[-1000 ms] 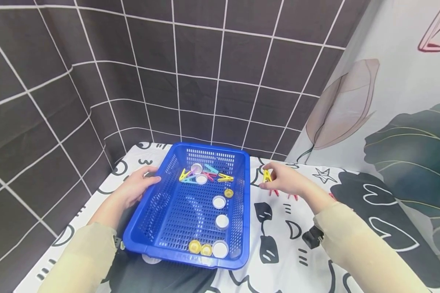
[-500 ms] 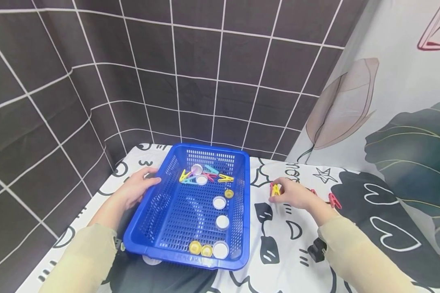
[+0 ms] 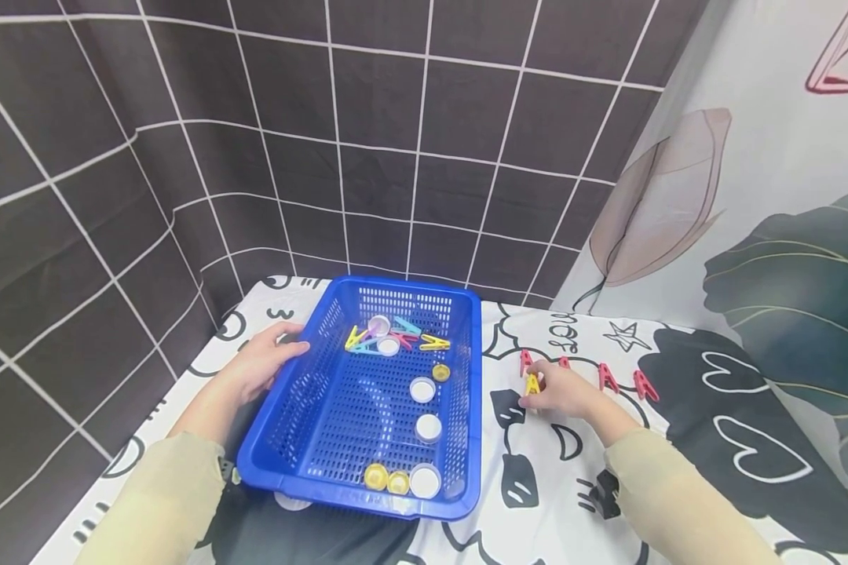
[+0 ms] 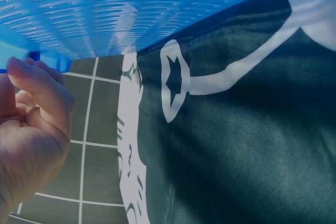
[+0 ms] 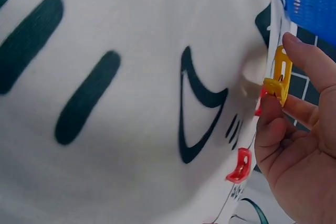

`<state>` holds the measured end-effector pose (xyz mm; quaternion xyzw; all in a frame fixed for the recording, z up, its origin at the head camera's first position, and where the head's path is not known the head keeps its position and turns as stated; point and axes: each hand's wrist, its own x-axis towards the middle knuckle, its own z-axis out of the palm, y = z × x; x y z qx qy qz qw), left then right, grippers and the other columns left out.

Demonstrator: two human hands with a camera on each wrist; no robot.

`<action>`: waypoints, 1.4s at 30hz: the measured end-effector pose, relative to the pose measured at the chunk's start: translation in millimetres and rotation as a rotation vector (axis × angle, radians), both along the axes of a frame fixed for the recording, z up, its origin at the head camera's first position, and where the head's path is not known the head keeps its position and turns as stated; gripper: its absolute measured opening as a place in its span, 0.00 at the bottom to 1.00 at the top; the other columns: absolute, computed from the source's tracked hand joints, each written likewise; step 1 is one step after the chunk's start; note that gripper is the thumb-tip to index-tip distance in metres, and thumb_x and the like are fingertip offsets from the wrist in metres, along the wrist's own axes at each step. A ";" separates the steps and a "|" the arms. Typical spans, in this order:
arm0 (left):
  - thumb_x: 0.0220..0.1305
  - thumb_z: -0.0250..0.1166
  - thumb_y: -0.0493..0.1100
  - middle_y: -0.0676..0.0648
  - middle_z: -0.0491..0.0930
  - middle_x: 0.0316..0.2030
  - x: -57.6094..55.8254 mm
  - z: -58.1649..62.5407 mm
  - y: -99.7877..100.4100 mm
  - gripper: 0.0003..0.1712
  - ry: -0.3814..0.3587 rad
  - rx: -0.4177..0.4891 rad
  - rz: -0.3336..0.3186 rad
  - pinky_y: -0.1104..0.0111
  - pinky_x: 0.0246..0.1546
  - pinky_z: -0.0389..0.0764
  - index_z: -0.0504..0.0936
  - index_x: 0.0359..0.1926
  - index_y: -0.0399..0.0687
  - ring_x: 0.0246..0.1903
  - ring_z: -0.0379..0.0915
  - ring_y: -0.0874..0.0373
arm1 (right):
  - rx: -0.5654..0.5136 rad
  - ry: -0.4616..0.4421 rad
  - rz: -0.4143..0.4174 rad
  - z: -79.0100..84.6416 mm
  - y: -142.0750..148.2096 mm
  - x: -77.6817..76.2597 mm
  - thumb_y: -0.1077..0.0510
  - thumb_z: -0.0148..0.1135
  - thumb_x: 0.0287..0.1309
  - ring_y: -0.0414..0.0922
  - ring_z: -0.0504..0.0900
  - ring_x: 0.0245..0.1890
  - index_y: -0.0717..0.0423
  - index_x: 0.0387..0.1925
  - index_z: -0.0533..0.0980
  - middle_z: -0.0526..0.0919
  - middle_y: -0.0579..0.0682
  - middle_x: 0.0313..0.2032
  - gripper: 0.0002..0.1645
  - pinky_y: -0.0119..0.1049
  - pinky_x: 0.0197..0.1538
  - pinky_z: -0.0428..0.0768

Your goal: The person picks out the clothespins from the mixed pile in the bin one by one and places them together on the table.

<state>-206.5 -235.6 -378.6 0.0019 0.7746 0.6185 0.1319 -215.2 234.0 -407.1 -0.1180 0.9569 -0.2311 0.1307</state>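
Note:
My left hand (image 3: 265, 361) grips the left rim of the blue plastic basket (image 3: 475, 408), its fingers curled at the edge in the left wrist view. To the right of the basket, my right hand (image 3: 561, 390) pinches a yellow clothespin (image 5: 283, 74) between thumb and fingers, low over the patterned cloth (image 3: 544, 486). A red clothespin (image 3: 526, 361) lies just beyond the fingertips. Farther right lie more red ones, among them a red clothespin (image 3: 608, 377) and, at the row's end, another red clothespin (image 3: 645, 385). The hand partly hides one of the row.
Inside the basket are several clothespins, such as a yellow clothespin (image 3: 434, 343), plus white round caps like this white cap (image 3: 428, 428) and small yellow caps like this yellow cap (image 3: 375, 476). A dark tile-patterned curtain (image 3: 381, 180) hangs behind.
My right hand has moved toward me and slightly right with the yellow clothespin, lowering it in front of the red row and uncovering more red clothespins. The left hand stays at the basket.

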 end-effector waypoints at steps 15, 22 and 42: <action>0.66 0.57 0.44 0.42 0.82 0.33 -0.4 -0.3 0.4 0.33 -0.003 0.024 -0.001 0.54 0.29 0.83 0.56 0.67 0.41 0.28 0.82 0.50 | 0.010 -0.036 -0.019 -9.4 -2.3 4.2 0.49 0.71 0.45 0.50 0.77 0.36 0.65 0.53 0.68 0.80 0.57 0.39 0.37 0.51 0.45 0.77; 0.66 0.57 0.44 0.41 0.81 0.33 0.4 0.4 1.0 0.32 0.003 0.019 -0.002 0.55 0.30 0.83 0.56 0.67 0.40 0.28 0.82 0.50 | 0.011 -0.046 -0.009 -6.3 -2.5 5.8 0.49 0.71 0.45 0.54 0.78 0.41 0.65 0.55 0.66 0.79 0.61 0.43 0.39 0.55 0.48 0.75; 0.67 0.56 0.44 0.42 0.82 0.29 0.4 0.8 -0.8 0.32 0.018 -0.015 -0.014 0.57 0.25 0.83 0.56 0.67 0.40 0.24 0.81 0.50 | 0.036 0.030 0.044 33.2 -4.2 -10.6 0.44 0.64 0.53 0.53 0.78 0.40 0.67 0.58 0.64 0.78 0.63 0.43 0.40 0.50 0.43 0.78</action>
